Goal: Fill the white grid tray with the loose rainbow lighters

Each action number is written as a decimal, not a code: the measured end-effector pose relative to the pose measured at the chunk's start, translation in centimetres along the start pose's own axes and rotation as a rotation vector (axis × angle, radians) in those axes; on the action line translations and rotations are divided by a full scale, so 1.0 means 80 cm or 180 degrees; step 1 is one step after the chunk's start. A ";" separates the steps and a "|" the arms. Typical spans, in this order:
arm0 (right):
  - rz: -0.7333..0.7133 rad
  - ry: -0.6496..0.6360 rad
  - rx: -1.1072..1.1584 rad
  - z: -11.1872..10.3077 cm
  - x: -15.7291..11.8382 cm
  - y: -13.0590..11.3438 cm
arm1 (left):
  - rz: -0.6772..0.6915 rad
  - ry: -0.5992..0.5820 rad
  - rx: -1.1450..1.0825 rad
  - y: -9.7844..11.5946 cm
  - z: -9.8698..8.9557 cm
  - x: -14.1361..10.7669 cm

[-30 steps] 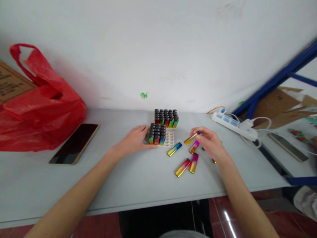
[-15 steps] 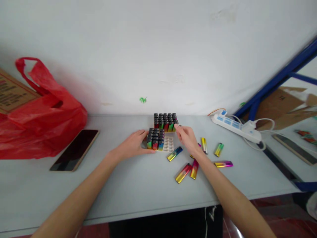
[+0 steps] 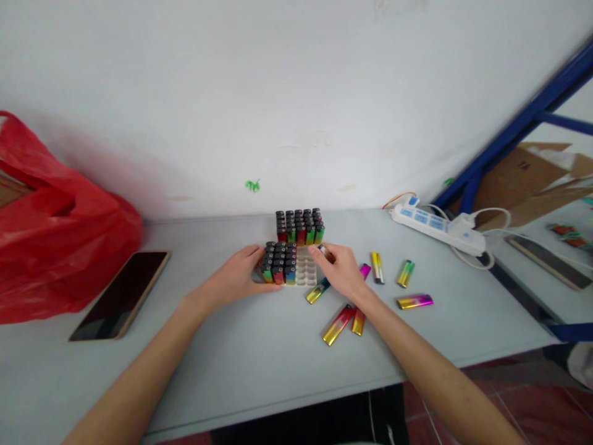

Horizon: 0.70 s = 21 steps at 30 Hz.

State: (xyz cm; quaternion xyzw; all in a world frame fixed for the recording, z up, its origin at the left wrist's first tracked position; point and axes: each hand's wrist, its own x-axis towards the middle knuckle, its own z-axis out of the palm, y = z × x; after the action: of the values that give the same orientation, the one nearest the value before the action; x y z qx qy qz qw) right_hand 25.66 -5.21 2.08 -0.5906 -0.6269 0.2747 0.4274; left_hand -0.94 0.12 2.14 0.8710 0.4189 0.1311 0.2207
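Note:
A white tray (image 3: 306, 272) has black-topped, coloured lighters (image 3: 278, 259) standing in its left part, with bare pockets on its right. My left hand (image 3: 238, 272) is wrapped around the tray's left side, thumb at the front edge. Over the right pockets, my right hand (image 3: 334, 266) pinches a lighter (image 3: 326, 252), mostly hidden by the fingers. Behind stands a second block of upright lighters (image 3: 300, 227). Loose lighters lie to the right and in front, among them a red and gold one (image 3: 338, 325) and a blue and gold one (image 3: 316, 292).
A red plastic bag (image 3: 69, 235) and a phone (image 3: 121, 296) are at the left. On the right are a white power strip (image 3: 438, 227) with cables, a blue metal frame (image 3: 470, 191) and a cardboard box (image 3: 519, 185). The wall rises behind the table (image 3: 259, 346).
My right hand has moved from the rear block toward the front tray's bare pockets, and a lighter now shows in its fingers. The view has shifted slightly; my left hand stays at the tray.

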 end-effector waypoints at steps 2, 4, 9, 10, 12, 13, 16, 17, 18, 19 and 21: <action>-0.0041 -0.0004 -0.0039 0.000 -0.002 -0.002 | -0.0020 -0.0024 -0.0006 0.001 0.000 0.000; -0.0074 0.0006 -0.0091 0.000 -0.003 -0.002 | -0.0049 -0.0035 0.0006 0.001 0.001 0.000; -0.0144 -0.0006 -0.0132 0.003 -0.003 0.002 | -0.0053 -0.0055 -0.0006 0.000 0.002 0.000; -0.0151 -0.0009 -0.0130 0.003 -0.003 0.004 | -0.0030 -0.0058 -0.0009 0.000 0.002 0.000; -0.0169 0.0007 -0.0131 0.003 -0.003 0.005 | 0.0010 -0.0046 0.0001 -0.002 0.003 -0.001; -0.0195 0.0011 -0.0129 0.003 -0.004 0.006 | 0.0022 -0.0035 0.0009 -0.002 0.004 -0.001; -0.0399 -0.0013 -0.0112 0.001 -0.004 0.005 | 0.0001 0.0030 0.0020 -0.004 0.005 -0.001; -0.0504 -0.0043 -0.0110 0.001 -0.004 0.004 | -0.0010 0.0050 0.0017 -0.004 0.005 -0.001; -0.0612 -0.0068 -0.0115 0.000 -0.004 0.004 | -0.0016 0.0062 0.0016 -0.003 0.005 -0.001; -0.0711 -0.0087 -0.0137 0.000 -0.004 0.004 | -0.0019 0.0070 0.0022 -0.001 0.004 -0.001; -0.0830 -0.0142 -0.0248 -0.001 -0.003 0.005 | -0.0014 0.0071 0.0050 0.001 0.003 -0.001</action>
State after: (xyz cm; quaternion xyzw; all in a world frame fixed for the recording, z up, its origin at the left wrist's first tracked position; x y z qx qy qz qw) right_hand 25.89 -5.43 1.72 -0.5140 -0.7179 0.2053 0.4222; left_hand -0.80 -0.09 1.95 0.8703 0.4242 0.1371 0.2095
